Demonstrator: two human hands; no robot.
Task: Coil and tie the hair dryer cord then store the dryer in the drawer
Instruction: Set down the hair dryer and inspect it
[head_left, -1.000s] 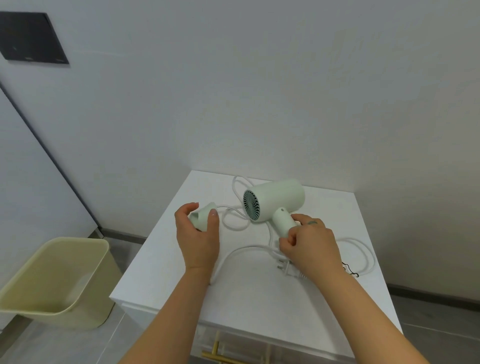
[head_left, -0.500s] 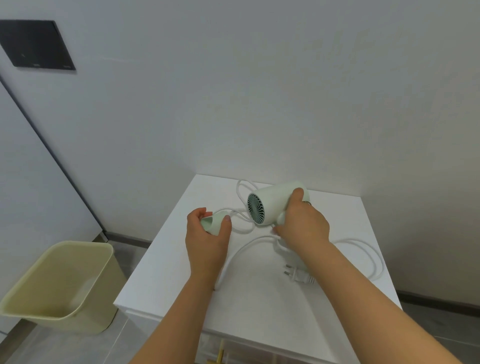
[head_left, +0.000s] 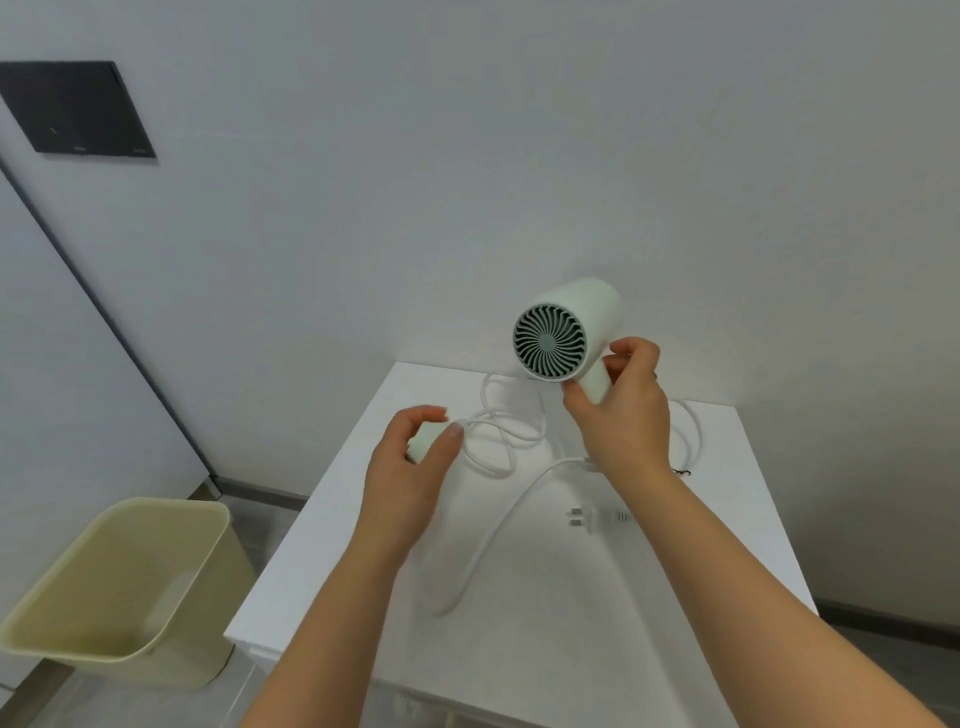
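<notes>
A: Whereas the hair dryer (head_left: 569, 332) lay on the cabinet top (head_left: 727, 545) a second ago, it now hangs above it, right hand (head_left: 621, 410) clamped round its handle.

B: Left hand (head_left: 410, 467)?

A: Closed on the pale green nozzle piece (head_left: 422, 446), as before. Cord (head_left: 498, 525) loose across the top, plug (head_left: 597, 517) lying free.

B: So coiling hasn't begun; likely the dryer was lifted to gather the cord.

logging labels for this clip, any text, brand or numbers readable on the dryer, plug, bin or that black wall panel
None can be read.
Black wall panel: faint pale marks along its lower edge, too small and blurred to read.
Hair dryer, plug, bin: no text visible.
</notes>
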